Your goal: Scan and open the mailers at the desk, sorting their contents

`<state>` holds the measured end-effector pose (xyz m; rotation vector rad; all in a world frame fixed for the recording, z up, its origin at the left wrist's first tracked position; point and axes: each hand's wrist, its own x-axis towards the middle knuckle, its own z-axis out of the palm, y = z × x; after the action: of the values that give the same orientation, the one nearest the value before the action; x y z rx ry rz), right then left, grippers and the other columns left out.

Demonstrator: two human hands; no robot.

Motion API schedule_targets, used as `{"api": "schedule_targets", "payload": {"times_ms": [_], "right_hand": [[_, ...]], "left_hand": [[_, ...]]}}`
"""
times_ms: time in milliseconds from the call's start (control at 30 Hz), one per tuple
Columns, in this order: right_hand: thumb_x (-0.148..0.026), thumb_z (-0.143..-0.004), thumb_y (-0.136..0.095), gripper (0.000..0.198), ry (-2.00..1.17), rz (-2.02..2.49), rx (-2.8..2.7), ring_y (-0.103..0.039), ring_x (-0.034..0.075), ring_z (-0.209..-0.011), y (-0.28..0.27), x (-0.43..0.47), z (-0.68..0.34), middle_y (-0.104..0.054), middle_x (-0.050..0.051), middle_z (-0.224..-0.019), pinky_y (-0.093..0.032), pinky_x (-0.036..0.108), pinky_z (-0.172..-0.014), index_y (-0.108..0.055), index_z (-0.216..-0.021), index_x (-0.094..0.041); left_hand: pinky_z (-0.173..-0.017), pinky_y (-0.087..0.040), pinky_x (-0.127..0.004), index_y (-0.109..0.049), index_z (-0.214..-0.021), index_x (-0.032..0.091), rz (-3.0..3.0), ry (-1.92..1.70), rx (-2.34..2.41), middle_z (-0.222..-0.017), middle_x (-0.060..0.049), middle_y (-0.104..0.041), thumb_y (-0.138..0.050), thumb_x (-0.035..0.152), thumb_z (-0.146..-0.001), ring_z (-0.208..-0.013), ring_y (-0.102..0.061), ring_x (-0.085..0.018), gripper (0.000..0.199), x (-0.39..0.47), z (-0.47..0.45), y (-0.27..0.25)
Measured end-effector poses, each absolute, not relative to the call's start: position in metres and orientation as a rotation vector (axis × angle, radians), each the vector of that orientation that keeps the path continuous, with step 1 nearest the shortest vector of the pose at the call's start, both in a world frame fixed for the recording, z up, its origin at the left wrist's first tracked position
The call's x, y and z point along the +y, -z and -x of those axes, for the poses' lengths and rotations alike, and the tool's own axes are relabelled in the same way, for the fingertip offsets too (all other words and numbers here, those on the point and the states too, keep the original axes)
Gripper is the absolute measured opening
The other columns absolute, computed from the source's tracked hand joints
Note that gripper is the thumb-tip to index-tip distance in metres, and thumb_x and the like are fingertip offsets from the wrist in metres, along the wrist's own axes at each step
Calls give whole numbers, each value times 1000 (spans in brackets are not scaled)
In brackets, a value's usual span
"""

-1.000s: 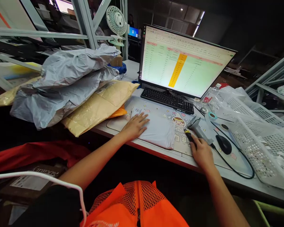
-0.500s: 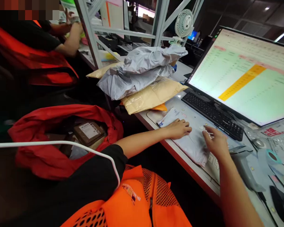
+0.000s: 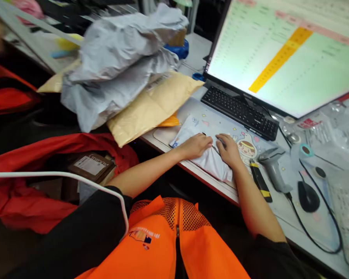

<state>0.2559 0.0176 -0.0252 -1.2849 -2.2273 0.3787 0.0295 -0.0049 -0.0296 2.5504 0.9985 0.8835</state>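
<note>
A white plastic mailing bag lies flat at the desk's near edge, with blue print at its left end. My left hand is closed on its upper middle, fingers curled into the plastic. Close beside it, my right hand grips the bag too, thumb and fingers drawn together. A thin dark line crosses the plastic between the hands; I cannot tell whether it is a slit. A yellow-and-black utility knife and a grey barcode scanner lie to the right of my right hand.
Grey and tan parcels are piled at the left, overhanging the desk. A red sack with boxes stands below. Behind the bag are a keyboard and monitor. A mouse is at the right; a white cable crosses my left arm.
My right hand has moved left onto the bag, close to my left hand, which has curled its fingers. My view has tilted down and turned right, and the utility knife now shows.
</note>
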Motion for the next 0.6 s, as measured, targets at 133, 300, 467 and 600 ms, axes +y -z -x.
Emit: {"api": "schedule_targets", "payload": {"times_ms": [133,300,467,600], "right_hand": [[-45,-107,-46,47,-410,1309,-2216,-60,29,-131,30,19,-257,-66,19,-137,-44,46,-117,-71,-130,-14],[-57,-102,-61,55,-372,1286,-2273,-60,30,-128,22,20,-259,-66,18,-135,-43,44,-117,-70,-132,-13],[-54,-98,-68,56,-343,1406,-2275,-60,32,-126,12,14,-248,-66,17,-134,-45,44,-113,-68,-133,-11],[-47,-93,-73,56,-333,1530,-2236,-61,34,-123,8,9,-238,-66,17,-133,-46,45,-112,-67,-135,-10]], "left_hand": [[-90,-48,-38,-57,-106,18,-2482,-947,979,-96,-9,-68,-38,32,-112,-91,-64,-25,24,-7,-26,30],[-84,-47,-35,-58,-108,19,-2441,-985,1037,-97,-6,-69,-39,32,-111,-87,-64,-23,23,-4,-30,24],[-81,-47,-35,-58,-105,19,-2464,-1040,1041,-93,-6,-67,-36,31,-110,-84,-63,-23,25,-6,-30,22],[-82,-48,-37,-58,-105,19,-2491,-1066,1008,-94,-8,-67,-33,32,-110,-85,-63,-24,28,-9,-28,21]]}}
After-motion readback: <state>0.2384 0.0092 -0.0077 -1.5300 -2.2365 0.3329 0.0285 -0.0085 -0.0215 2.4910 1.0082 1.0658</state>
